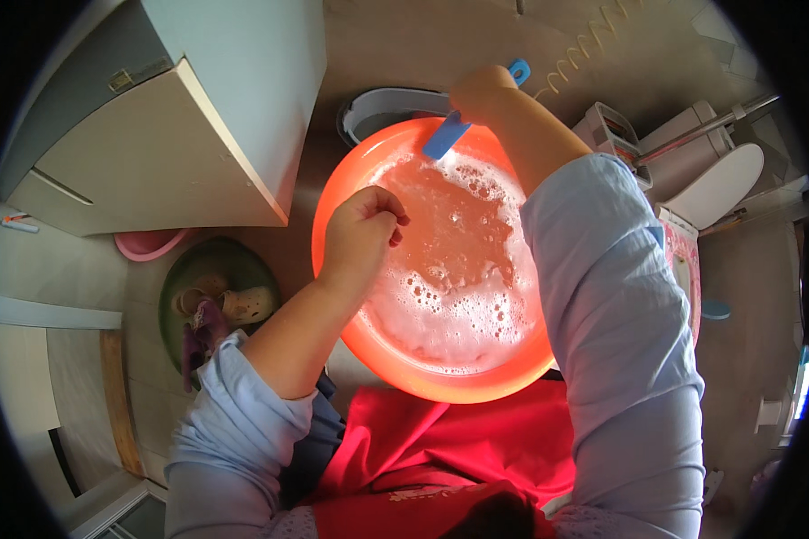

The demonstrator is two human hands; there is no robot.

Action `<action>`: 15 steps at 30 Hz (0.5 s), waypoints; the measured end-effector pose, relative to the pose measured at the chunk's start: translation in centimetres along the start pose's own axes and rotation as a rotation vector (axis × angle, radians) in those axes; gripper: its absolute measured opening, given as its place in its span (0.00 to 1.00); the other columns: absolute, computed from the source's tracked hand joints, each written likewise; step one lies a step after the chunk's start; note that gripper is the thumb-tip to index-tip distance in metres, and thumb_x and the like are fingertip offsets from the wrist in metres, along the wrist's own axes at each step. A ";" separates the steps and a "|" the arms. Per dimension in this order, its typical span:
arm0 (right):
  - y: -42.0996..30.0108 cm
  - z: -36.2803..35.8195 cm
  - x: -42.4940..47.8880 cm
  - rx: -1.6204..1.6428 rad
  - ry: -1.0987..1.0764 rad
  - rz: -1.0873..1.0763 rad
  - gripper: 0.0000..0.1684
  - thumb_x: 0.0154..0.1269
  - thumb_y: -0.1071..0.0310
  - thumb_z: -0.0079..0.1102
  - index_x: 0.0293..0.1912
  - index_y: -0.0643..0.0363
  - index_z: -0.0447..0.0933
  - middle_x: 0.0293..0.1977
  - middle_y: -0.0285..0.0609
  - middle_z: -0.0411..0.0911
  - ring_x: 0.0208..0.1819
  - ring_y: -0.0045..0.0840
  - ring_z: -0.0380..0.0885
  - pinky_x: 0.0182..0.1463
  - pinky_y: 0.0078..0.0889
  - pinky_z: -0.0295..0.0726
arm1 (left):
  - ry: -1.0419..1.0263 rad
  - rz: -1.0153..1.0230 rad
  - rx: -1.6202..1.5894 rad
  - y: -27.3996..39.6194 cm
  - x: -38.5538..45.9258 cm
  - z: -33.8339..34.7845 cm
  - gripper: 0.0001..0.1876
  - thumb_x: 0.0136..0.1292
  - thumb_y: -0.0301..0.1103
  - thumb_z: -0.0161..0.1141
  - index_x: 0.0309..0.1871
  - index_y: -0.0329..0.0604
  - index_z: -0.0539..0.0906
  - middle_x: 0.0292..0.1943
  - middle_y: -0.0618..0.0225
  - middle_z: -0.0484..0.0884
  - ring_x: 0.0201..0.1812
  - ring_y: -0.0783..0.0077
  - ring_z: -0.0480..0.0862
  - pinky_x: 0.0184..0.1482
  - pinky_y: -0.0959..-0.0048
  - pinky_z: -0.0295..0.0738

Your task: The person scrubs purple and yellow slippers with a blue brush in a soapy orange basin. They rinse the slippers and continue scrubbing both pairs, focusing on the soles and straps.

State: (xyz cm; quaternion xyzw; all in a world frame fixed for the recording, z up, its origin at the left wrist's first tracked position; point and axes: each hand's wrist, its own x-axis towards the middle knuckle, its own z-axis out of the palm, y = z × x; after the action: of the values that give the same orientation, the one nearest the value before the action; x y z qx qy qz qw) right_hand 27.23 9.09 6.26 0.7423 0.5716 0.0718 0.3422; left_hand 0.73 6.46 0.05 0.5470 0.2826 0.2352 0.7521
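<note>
An orange plastic basin [438, 394] holds soapy water with white foam [445, 316] round its edges. My right hand [480, 94] grips a blue plastic tool, perhaps a scraper or brush, over the basin's far rim. The tool's flat blade [447, 136] points down to the left, and its handle end with a hole [519, 71] shows beyond the hand. My left hand [367, 229] hovers above the left part of the water, fingers curled with the fingertips partly hidden; nothing shows in it.
Behind the basin stands a grey tub [398, 99]. On the left are a cabinet [169, 162], a pink basin [150, 246] and a green basin [175, 276] holding clogs [248, 305]. At the right are a toilet with a raised lid [721, 185] and a metal rail [707, 128].
</note>
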 end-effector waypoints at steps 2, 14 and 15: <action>1.2 1.4 -0.6 0.059 0.008 0.127 0.09 0.58 0.60 0.66 0.38 0.50 0.86 0.37 0.36 0.86 0.43 0.34 0.85 0.40 0.36 0.83 | 0.026 -0.025 0.010 0.1 -0.2 0.1 0.08 0.56 0.19 0.47 0.34 0.37 0.77 0.31 0.66 0.79 0.31 0.76 0.76 0.37 0.77 0.71; 6.1 12.1 -13.0 0.227 -0.750 0.203 0.13 0.53 0.54 0.71 0.39 0.45 0.88 0.36 0.33 0.85 0.42 0.29 0.84 0.44 0.39 0.81 | -0.018 0.026 -0.004 0.0 -0.1 0.3 0.08 0.56 0.21 0.46 0.32 0.41 0.76 0.29 0.71 0.78 0.28 0.81 0.74 0.35 0.79 0.68; 5.9 12.4 -13.6 0.248 -0.796 0.180 0.13 0.53 0.53 0.70 0.38 0.45 0.88 0.35 0.33 0.85 0.41 0.28 0.84 0.44 0.39 0.81 | -0.006 0.035 0.001 0.0 -0.1 0.0 0.08 0.56 0.21 0.46 0.32 0.41 0.76 0.29 0.71 0.77 0.28 0.81 0.74 0.35 0.79 0.68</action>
State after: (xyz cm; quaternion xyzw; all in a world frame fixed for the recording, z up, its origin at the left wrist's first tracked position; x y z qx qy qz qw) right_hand 33.55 -9.12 4.23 0.7946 0.3321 -0.2599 0.4367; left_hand 0.66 6.33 0.10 0.5527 0.2708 0.2464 0.7487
